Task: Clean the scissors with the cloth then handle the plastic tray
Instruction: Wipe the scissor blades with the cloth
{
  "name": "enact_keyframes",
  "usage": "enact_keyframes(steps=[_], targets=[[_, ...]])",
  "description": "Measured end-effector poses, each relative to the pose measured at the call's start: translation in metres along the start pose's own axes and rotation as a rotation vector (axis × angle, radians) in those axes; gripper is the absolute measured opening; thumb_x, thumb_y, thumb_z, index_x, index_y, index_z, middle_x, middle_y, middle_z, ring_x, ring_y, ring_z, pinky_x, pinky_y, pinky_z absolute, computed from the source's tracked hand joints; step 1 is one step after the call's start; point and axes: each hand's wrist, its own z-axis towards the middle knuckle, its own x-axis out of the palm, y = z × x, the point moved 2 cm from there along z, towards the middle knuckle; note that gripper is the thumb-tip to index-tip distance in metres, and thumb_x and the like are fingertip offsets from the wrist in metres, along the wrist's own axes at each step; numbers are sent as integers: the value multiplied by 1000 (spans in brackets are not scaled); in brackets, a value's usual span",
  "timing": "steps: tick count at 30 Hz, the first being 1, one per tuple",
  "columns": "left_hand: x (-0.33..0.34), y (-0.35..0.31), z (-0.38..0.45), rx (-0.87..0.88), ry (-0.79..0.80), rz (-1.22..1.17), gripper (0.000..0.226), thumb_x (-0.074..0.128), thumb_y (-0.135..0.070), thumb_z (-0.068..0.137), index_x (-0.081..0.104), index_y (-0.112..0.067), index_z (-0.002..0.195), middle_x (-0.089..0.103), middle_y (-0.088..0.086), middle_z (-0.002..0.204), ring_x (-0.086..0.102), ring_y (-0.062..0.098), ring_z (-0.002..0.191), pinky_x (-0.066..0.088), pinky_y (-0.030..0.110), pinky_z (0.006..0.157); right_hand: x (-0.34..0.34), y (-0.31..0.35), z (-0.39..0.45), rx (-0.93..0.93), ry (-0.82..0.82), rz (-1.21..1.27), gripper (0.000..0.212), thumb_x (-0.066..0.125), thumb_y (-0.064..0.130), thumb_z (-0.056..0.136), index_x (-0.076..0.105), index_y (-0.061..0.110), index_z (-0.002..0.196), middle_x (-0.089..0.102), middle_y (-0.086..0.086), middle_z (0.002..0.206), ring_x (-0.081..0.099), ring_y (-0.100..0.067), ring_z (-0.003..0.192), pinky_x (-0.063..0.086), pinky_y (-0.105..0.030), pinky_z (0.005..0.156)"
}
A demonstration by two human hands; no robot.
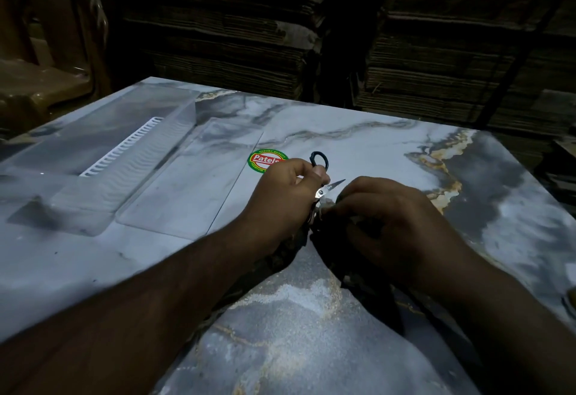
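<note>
Head view: left hand (290,189) pinches the scissors (324,181) near the pivot, black loops up, blade tip pointing right. Right hand (383,220) has fingers curled round the dark cloth (330,238), bunched against the blade. Both sit mid-table (389,145); the clear plastic tray (103,151) lies well apart, far left, with a flat clear sheet (193,182) beside it. Risks: bare tip nicks the right fingers if the cloth slips; a thin pinch lets the scissors twist; dim light hides leftover grime

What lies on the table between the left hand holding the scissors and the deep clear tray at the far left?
In the head view, a flat clear plastic sheet and a round green-red sticker lie between the left hand and tray.
</note>
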Motion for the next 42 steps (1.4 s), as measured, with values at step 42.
enact_keyframes(steps=[42], targets=[[-2,-7,-6,0,90,39,27,57,-28,104,74,-12,90,72,4,70,58,16,64,42,27,62,3,0,-3,21,10,68,3,77,21,81,75,21,84,63,7,85,63,-11,75,52,-35,63]])
